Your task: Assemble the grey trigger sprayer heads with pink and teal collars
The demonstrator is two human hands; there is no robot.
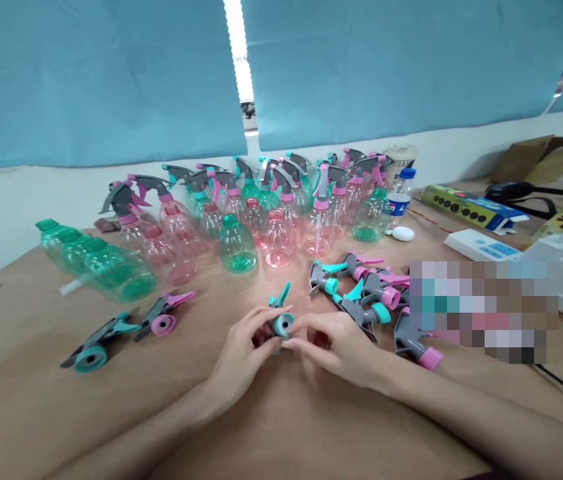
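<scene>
Left hand (244, 343) grasps the teal-collared spray head (282, 323) above the counter (281, 427), toward its near edge; right hand (341, 343) pinches its collar (286, 317); bottles (254, 219) stand toward the counter's far edge.

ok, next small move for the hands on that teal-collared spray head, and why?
Probably steady the spray head in the left hand and work at its teal collar with the right hand: the collar faces the camera, and the right fingertips sit at its rim.

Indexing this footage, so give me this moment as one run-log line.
left hand: holding teal-trimmed spray head | right hand: at its rim | ahead: pink and green bottles
</scene>
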